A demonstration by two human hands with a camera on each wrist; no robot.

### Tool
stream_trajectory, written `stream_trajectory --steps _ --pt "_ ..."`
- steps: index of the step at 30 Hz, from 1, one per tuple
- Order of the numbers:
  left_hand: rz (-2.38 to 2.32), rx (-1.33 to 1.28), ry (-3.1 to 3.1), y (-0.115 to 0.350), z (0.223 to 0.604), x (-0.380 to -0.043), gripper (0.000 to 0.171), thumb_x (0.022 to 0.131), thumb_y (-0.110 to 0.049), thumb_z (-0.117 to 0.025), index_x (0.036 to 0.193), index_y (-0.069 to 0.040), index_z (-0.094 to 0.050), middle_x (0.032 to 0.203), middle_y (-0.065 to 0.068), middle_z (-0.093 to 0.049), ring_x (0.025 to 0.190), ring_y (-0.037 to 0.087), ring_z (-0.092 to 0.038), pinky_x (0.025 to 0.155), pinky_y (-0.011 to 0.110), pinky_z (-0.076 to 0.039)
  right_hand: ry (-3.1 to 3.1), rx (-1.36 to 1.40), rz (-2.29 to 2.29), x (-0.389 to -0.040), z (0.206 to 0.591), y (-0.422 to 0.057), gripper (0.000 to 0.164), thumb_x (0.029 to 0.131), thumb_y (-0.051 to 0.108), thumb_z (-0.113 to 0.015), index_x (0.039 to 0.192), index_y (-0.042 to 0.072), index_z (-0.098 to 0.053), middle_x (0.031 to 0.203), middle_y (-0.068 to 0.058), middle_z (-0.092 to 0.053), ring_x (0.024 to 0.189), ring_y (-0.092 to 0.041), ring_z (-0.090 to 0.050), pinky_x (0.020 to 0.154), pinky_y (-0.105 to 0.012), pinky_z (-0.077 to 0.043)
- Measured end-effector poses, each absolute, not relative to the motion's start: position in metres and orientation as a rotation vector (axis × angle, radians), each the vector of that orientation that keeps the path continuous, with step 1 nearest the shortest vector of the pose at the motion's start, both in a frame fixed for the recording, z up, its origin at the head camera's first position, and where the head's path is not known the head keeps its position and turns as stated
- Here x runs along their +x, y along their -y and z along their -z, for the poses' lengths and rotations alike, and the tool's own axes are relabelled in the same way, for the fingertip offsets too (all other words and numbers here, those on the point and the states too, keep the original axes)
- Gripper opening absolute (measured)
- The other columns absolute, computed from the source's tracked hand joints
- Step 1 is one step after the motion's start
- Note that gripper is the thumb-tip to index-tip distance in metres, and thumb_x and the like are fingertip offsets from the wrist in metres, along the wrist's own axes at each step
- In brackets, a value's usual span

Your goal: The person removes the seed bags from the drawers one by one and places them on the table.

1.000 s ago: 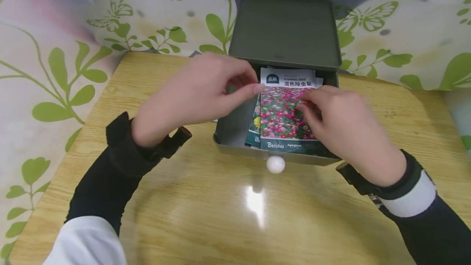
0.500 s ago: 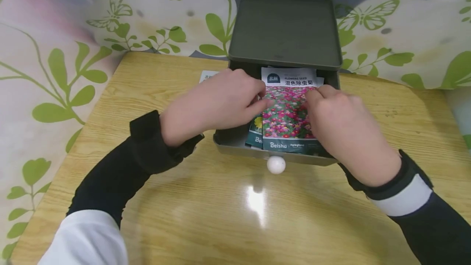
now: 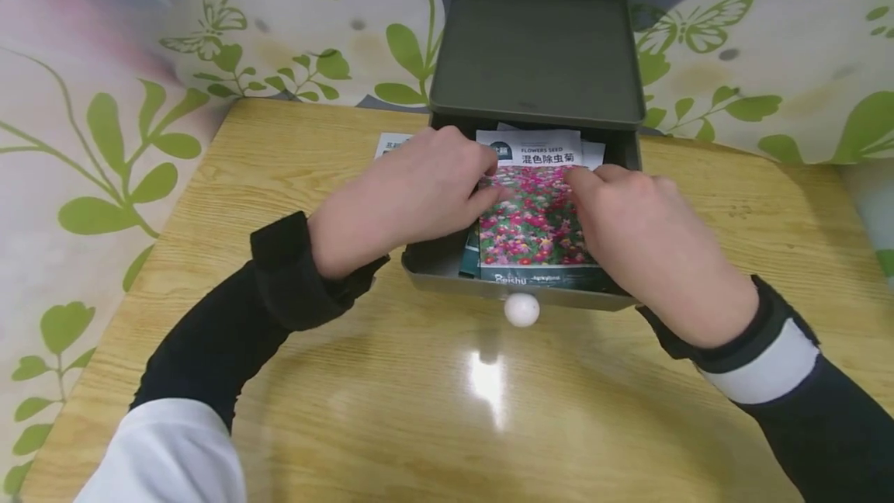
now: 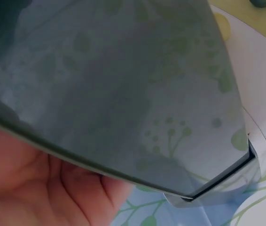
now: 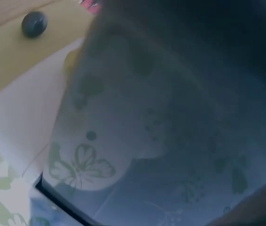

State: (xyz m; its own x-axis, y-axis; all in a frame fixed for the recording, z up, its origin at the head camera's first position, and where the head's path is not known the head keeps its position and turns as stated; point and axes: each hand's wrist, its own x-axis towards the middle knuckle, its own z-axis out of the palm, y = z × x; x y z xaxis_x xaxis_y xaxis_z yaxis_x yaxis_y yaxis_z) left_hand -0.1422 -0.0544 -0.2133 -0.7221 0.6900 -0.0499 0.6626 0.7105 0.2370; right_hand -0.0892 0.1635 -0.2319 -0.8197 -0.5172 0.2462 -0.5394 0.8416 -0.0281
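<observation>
A flower seed packet (image 3: 531, 216) with pink blossoms lies on top of other packets in the pulled-out drawer (image 3: 433, 274) of a dark green box (image 3: 538, 53). My left hand (image 3: 412, 192) reaches over the drawer's left side, curled thumb and fingers at the packet's left edge. At its right edge my right hand (image 3: 646, 243) pinches the packet, knuckles up; the fingertips are mostly hidden. In the left wrist view, part of my left hand (image 4: 72, 188) shows below a smooth dark panel (image 4: 123, 103). The right wrist view shows a similar dark panel (image 5: 147, 117).
Another packet (image 3: 391, 143) lies on the wooden table (image 3: 419, 402) left of the box, partly behind my left arm. A white round knob (image 3: 521, 310) sticks out from the drawer front. Leaf-patterned cloth (image 3: 98, 161) stands behind and to the left.
The left hand has come in over the drawer, uncovering the packet on the table. Most recently the flower seed packet has shifted left, with the right hand moving slightly left too.
</observation>
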Motion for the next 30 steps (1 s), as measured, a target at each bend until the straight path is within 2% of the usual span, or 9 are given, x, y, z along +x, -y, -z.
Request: stream_trajectory --steps 7,18,25,30 --pt "-0.247 1.067 -2.806 0.0510 0.2156 -0.1428 0.029 0.100 -0.033 -0.061 0.080 -0.013 -0.062 0.068 0.002 -0.058 0.060 0.017 -0.056 0.057 0.031 -0.042 2.892 0.777 0.070 -0.0884 0.2311 -0.1607 0.015 0.084 -0.012 -0.063 0.100 -0.010 -0.062 0.070 -0.019 -0.060 0.058 -0.030 -0.062 0.050 -0.045 -0.054" --pt "-0.252 1.080 -2.831 0.0515 0.2173 -0.1422 0.028 0.100 -0.035 -0.061 0.084 -0.012 -0.064 0.068 0.002 -0.058 0.061 0.017 -0.056 0.058 0.031 -0.042 2.850 0.765 -0.127 -0.0917 0.2342 -0.1606 0.006 0.088 -0.008 -0.060 0.093 -0.005 -0.063 0.067 -0.014 -0.060 0.056 -0.028 -0.062 0.049 -0.044 -0.053" --pt "-0.265 1.059 -2.872 0.0515 0.2174 -0.1423 0.028 0.099 -0.034 -0.062 0.082 -0.011 -0.065 0.066 0.002 -0.058 0.060 0.017 -0.057 0.057 0.031 -0.043 2.820 0.752 -0.279 -0.0940 0.2378 -0.1629 0.016 0.092 -0.003 -0.063 0.107 -0.005 -0.067 0.079 -0.016 -0.069 0.064 -0.030 -0.066 0.055 -0.046 -0.054" --pt "-0.366 1.033 -2.916 0.0521 0.2133 -0.1441 0.024 0.097 -0.032 -0.065 0.089 -0.010 -0.071 0.074 0.001 -0.063 0.067 0.016 -0.059 0.064 0.032 -0.048 2.826 0.751 -0.371 -0.0968 0.2360 -0.1652 0.015 0.094 -0.001 -0.063 0.108 -0.003 -0.069 0.088 -0.017 -0.071 0.068 -0.028 -0.067 0.061 -0.046 -0.054"
